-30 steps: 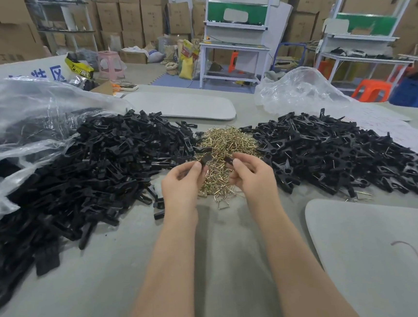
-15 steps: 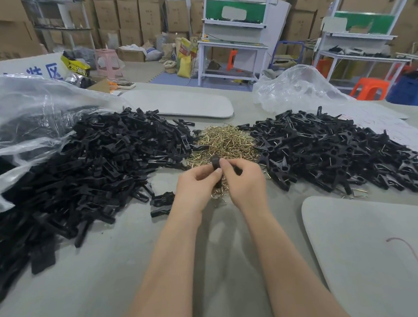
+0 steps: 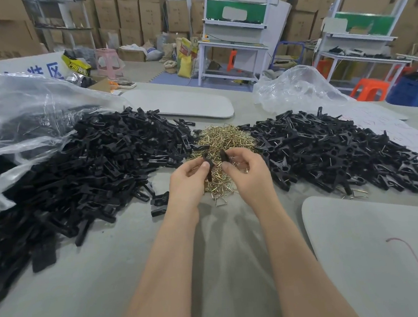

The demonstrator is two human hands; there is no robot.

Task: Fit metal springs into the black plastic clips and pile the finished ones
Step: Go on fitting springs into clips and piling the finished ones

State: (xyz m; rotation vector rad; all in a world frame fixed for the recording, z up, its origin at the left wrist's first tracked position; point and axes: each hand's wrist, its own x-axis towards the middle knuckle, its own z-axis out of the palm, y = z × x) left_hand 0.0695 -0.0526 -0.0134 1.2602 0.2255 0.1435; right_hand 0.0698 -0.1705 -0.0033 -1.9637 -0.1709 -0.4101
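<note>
my left hand [image 3: 188, 179] pinches one black clip half [image 3: 207, 161] between thumb and forefinger, and my right hand [image 3: 249, 172] pinches another black piece [image 3: 224, 155] the same way. the two pieces sit just apart in the middle of the frame, right over the heap of brass springs [image 3: 226, 139]. i cannot tell whether a spring is already tucked in either hand. to do this well, i'd line the two pieces up squarely, keep my grips close to the pivot, and seat the spring so both legs catch before i let go. the loose clips [image 3: 90, 168] lie at the left of the frame on the desk [image 3: 112, 280], and the finished pile [image 3: 328, 148] is at the right, where this one should go once it holds.
</note>
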